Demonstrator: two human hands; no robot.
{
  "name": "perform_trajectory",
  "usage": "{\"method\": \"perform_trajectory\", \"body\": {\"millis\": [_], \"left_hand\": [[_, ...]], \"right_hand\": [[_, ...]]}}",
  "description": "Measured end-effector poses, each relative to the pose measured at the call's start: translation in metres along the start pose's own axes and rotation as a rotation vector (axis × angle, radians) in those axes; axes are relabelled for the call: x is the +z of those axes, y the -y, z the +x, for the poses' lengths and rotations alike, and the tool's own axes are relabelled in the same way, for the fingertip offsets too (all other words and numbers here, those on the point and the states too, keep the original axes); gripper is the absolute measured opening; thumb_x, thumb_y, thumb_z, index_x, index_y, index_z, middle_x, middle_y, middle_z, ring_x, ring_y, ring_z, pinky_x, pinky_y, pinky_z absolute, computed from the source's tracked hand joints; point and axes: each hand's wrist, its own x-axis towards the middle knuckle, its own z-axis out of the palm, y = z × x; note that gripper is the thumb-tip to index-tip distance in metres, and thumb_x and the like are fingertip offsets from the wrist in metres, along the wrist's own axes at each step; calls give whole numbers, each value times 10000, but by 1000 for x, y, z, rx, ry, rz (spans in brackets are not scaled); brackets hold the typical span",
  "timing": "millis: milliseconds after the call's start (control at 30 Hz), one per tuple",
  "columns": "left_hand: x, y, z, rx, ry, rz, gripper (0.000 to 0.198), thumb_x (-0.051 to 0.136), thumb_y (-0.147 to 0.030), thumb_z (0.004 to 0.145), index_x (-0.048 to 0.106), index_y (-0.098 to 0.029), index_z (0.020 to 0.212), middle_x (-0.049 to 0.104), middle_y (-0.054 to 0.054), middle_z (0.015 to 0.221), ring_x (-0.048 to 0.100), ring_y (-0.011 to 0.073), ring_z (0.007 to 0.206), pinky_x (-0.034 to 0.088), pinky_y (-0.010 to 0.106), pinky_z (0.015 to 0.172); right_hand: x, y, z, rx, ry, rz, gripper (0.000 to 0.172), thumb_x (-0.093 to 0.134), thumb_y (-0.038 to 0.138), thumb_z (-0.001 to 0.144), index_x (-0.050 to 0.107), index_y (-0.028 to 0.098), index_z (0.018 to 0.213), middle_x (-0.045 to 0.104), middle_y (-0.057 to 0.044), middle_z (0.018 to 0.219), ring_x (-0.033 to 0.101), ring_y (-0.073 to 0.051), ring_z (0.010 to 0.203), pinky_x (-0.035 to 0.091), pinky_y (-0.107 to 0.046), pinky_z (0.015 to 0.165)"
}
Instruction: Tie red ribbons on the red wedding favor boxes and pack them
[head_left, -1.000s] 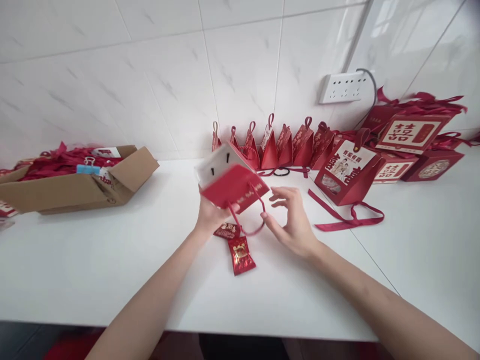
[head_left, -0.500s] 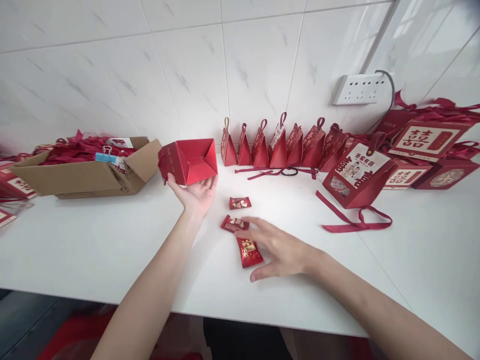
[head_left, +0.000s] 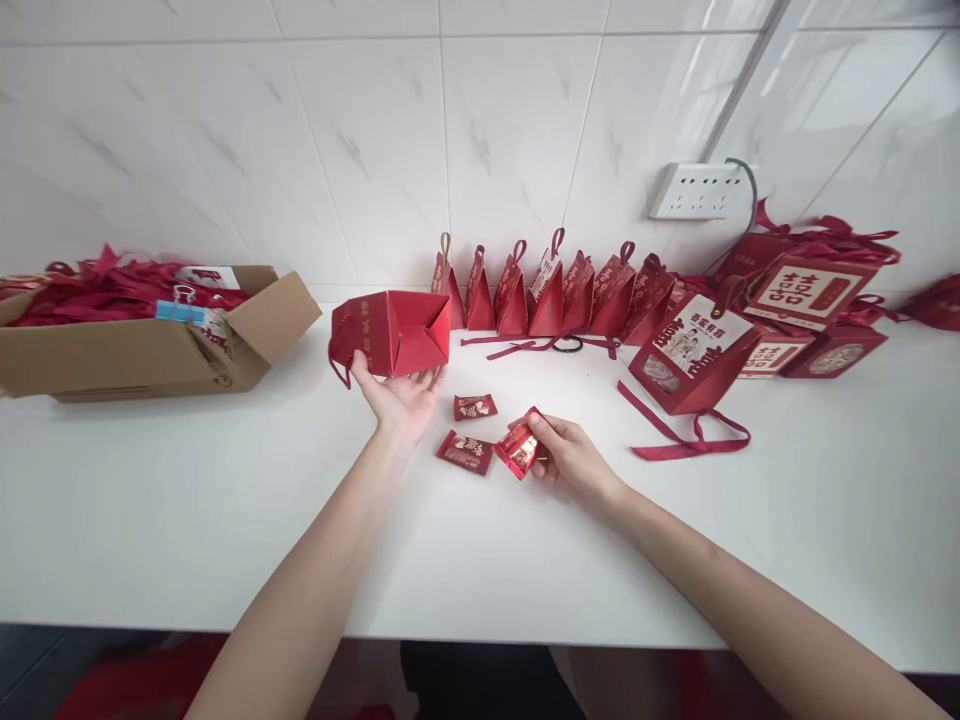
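My left hand (head_left: 401, 400) holds up a red gift box (head_left: 375, 330) from below, thumb on its near side. The box lies tilted on its side, and a cord loop hangs at its left end. My right hand (head_left: 574, 455) pinches a shiny red candy packet (head_left: 517, 447) between thumb and fingers, just over the table. Left of it, two more red packets lie flat: a smaller one (head_left: 475, 407) farther back and a larger one (head_left: 465, 452) nearer me.
A cardboard box (head_left: 150, 355) of red ribboned pieces stands at the left. Several small triangular red boxes (head_left: 547, 310) line the wall. To the right are a larger red box (head_left: 694, 355), a loose ribbon (head_left: 686, 450), stacked gift boxes (head_left: 814, 290) and a power strip (head_left: 697, 190).
My right hand has closed on the shiny packet and lifted it from the table. The gift box in my left hand appears slightly farther right, and the view has shifted a little.
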Motion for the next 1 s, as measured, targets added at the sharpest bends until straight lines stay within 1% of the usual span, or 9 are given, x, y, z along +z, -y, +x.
{"method": "perform_trajectory", "body": {"millis": [67,200,267,400,500,633,767,900,1000], "left_hand": [[2,1,-3,0,21,7,540,482,-664,695,598,-200,945,607,105,994,583,232,975,522,338,792],[9,1,-11,-5,81,39,547,489,-670,682,606,-219,968,613,99,1036,579,237,982,528,324,767],[11,3,-13,8,109,70,543,482,-675,684,611,-232,971,618,91,1055,578,243,996,527,324,759],[11,10,-13,-5,115,135,533,478,-675,684,616,-243,965,624,81,1080,589,251,987,520,339,758],[9,13,-10,-7,98,172,531,477,-679,676,614,-247,953,624,79,1077,597,251,964,514,341,745],[6,12,-6,-45,76,173,512,443,-697,698,603,-272,935,624,65,1065,577,244,1026,504,321,775],[4,12,-2,-85,98,167,572,342,-716,761,587,-229,937,589,66,1076,541,242,1121,470,335,860],[4,13,-6,-103,158,180,579,288,-691,819,556,-194,949,563,60,1067,504,232,1164,410,374,941],[6,12,-12,-130,133,151,494,355,-662,828,530,-210,925,574,49,1067,468,219,1180,366,365,991]], "right_hand": [[1,3,-2,17,28,140,371,599,505,776,619,138,824,556,12,587,467,-67,463,384,-189,414],[7,14,-13,18,77,240,225,701,334,723,637,139,814,638,-23,694,621,-110,652,535,-230,662],[11,19,-18,-34,86,206,218,692,323,734,634,145,846,651,-20,709,639,-117,667,550,-257,706],[16,22,-27,-259,76,-30,178,683,300,749,587,171,827,654,-10,732,637,-129,657,556,-286,645],[14,22,-39,-532,-37,-273,113,655,219,770,577,197,849,657,-21,825,639,-145,753,551,-306,692],[7,11,-64,-818,-367,-605,142,606,143,788,607,226,904,643,-50,974,611,-187,953,531,-368,827],[-3,-12,-85,-741,-573,-781,144,579,152,800,616,233,913,629,-54,986,606,-206,971,554,-397,814],[-9,-23,-91,-633,-548,-868,205,548,187,825,613,247,1010,611,-52,1048,581,-220,1041,552,-429,840],[4,-14,-110,-560,-462,-991,225,568,234,821,635,253,1035,583,-79,1166,542,-278,1114,482,-518,920]]}}
